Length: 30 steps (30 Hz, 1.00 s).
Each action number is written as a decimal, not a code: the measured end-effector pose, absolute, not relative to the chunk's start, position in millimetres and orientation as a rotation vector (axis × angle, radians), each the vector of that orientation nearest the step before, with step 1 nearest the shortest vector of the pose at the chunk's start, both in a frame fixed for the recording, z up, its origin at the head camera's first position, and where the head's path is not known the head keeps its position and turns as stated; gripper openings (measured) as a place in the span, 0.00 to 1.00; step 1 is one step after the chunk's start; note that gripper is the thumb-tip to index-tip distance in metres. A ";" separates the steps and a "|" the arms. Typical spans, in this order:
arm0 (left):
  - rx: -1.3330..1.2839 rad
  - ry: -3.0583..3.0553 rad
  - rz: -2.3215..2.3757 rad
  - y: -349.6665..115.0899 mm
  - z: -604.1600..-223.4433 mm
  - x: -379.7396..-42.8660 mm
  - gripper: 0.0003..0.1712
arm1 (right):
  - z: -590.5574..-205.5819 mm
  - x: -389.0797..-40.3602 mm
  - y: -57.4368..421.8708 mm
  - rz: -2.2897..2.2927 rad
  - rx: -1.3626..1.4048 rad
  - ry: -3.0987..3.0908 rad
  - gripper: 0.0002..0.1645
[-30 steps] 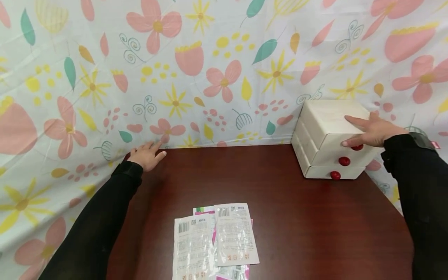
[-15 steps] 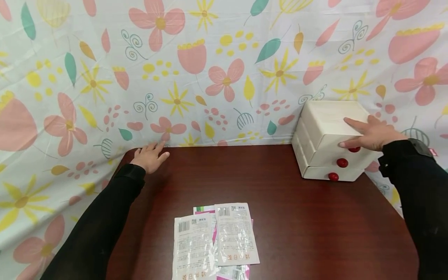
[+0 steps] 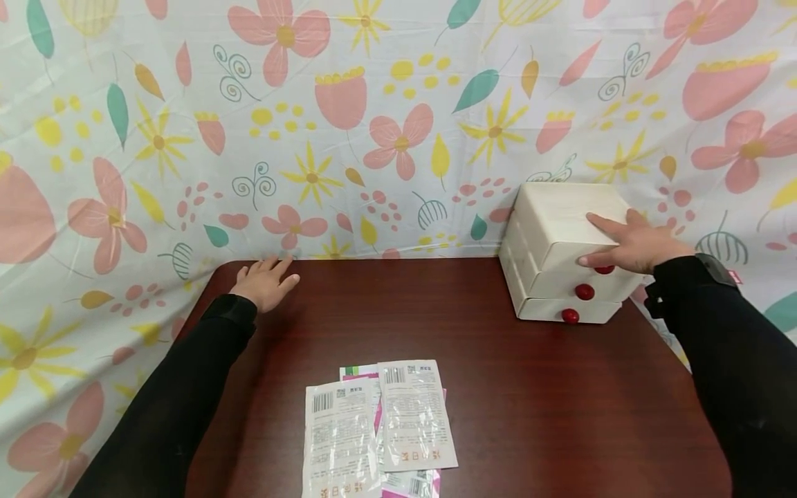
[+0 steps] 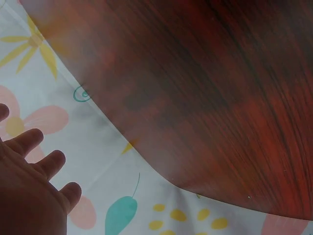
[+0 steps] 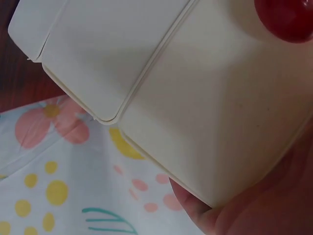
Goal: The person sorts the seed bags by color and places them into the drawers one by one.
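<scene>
In the head view a cream box of small stacked drawers (image 3: 560, 256) stands at the table's back right, with red knobs on its front. My right hand (image 3: 638, 243) rests on its upper right front: straight fingers lie on the top, the thumb on the front by the top knob (image 3: 604, 270). The right wrist view shows drawer fronts (image 5: 186, 98) close up and part of that hand along the box's edge. At the table's back left corner is my left hand (image 3: 264, 283), fingers spread, holding nothing; its wrist view shows the fingertips (image 4: 54, 161) against the patterned cloth.
Several flat printed packets (image 3: 414, 415), white with pink ones beneath, lie overlapping at the front middle of the dark wooden table (image 3: 398, 311). A flower-patterned cloth (image 3: 398, 83) hangs close behind the table and along its left side.
The drawer box has slid slightly left under my right hand, which moved with it. My left hand stays about where it was, and the packets have not moved on the table.
</scene>
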<state>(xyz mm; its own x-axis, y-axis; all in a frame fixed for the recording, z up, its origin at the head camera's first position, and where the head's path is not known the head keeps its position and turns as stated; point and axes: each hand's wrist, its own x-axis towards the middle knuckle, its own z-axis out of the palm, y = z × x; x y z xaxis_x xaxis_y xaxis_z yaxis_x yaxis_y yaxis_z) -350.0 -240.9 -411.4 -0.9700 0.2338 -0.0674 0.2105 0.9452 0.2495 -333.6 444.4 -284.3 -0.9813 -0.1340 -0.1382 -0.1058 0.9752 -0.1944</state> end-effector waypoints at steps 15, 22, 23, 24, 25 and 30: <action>0.306 2.993 0.339 -248.1 -405.7 -343.1 0.44 | -283.0 -337.6 397.2 -0.213 -0.256 3.008 0.67; 0.309 3.000 0.329 -248.3 -403.5 -343.6 0.46 | -281.8 -338.4 381.5 -0.197 -0.271 3.014 0.68; 0.311 3.002 0.325 -248.2 -402.4 -342.4 0.46 | -281.3 -338.2 378.7 -0.199 -0.278 3.010 0.68; 0.311 3.005 0.324 -248.1 -401.3 -341.3 0.46 | -280.7 -337.6 376.1 -0.204 -0.282 3.005 0.68; 0.312 3.008 0.319 -248.5 -401.3 -340.7 0.46 | -280.3 -337.3 373.8 -0.212 -0.295 3.001 0.68; 0.318 3.018 0.308 -243.5 -402.9 -340.8 0.45 | -279.4 -333.2 367.2 -0.245 -0.327 2.992 0.67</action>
<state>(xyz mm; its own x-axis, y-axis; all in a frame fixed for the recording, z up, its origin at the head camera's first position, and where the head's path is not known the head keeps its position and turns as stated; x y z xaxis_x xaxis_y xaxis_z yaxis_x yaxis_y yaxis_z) -340.8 -243.5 -402.9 -0.9741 0.2151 -0.0690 0.1967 0.9579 0.2092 -333.2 367.2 -279.4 -0.9693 -0.2235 -0.1029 -0.2038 0.9636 -0.1730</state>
